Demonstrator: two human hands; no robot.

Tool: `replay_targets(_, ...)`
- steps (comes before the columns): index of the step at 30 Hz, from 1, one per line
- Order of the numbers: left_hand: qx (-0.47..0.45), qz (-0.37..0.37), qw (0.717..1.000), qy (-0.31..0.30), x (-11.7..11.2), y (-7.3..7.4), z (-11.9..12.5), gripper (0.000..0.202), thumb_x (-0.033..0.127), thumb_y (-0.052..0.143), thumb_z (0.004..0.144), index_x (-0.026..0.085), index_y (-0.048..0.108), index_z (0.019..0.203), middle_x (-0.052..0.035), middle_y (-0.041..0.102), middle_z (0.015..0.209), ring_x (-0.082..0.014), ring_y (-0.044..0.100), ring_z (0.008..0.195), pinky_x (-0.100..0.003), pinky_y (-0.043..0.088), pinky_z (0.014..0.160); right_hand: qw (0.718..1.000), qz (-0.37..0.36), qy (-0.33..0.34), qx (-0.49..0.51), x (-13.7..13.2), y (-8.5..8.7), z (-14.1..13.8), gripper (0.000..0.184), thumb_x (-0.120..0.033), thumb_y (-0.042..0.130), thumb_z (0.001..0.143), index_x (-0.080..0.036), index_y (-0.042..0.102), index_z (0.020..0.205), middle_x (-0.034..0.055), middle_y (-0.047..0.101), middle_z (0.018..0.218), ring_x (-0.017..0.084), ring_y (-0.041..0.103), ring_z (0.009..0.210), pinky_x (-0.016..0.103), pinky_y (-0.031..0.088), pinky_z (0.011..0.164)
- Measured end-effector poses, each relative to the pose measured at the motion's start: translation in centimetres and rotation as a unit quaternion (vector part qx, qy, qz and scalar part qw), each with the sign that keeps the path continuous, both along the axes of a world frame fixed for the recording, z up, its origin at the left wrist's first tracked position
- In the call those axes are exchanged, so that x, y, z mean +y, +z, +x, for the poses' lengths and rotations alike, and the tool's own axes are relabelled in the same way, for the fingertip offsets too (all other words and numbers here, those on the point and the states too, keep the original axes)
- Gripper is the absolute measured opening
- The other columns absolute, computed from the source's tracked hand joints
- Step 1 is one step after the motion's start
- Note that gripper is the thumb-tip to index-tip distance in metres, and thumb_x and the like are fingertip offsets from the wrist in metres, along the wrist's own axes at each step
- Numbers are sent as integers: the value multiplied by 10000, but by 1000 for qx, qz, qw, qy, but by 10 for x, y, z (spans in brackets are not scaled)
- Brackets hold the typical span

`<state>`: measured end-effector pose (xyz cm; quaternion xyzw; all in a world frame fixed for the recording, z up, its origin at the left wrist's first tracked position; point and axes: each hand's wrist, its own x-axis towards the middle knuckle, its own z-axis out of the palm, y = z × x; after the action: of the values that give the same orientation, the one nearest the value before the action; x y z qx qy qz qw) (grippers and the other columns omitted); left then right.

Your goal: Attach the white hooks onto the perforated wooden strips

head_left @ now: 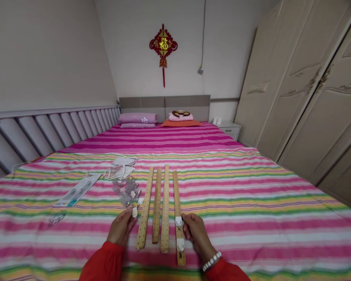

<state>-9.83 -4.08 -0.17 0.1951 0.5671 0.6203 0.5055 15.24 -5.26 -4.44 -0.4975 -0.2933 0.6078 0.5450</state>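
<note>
Four-sided wooden strips with rows of small holes lie side by side on the striped bedspread. My left hand pinches a small white hook, left of the leftmost wooden strip. My right hand is closed, fingertips at the edge of a white hook lying on the rightmost wooden strip. Nearer me on that strip sits a second white hook. Between the outer strips lie a shorter strip and a longer one. Beyond my left hand is a heap of clear plastic pieces and hooks.
Left of the strips are a flat blister package, a small tangle of clear loops and white packets. The striped bedspread covers the bed. A railing runs along the left, wardrobes stand right.
</note>
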Motion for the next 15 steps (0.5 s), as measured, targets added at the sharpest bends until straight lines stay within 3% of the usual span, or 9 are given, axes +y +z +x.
replay_targets(5,-87,1,984,-152,-15,27,53,110,81,649,749,141,677,837,-15,701,749,-70,646,633,-130,520,581,999,42,5,29,-2,9,4,391,-495,748,597,-156,553,589,-70,496,397,15,280,280,175,116,320)
replay_targets(11,-166,-9,948,-272,-24,18,96,192,181,803,634,127,679,771,8,671,659,-62,606,563,-139,484,551,988,90,97,85,-10,39,0,399,-440,772,620,-130,713,865,-73,511,470,11,248,326,188,128,354)
replay_targets(15,-188,-13,934,-304,-26,12,112,258,230,838,588,119,690,769,9,662,645,-55,585,552,-141,464,549,985,100,109,86,-12,49,0,326,-411,775,628,-138,725,798,-84,461,411,16,228,335,186,136,364)
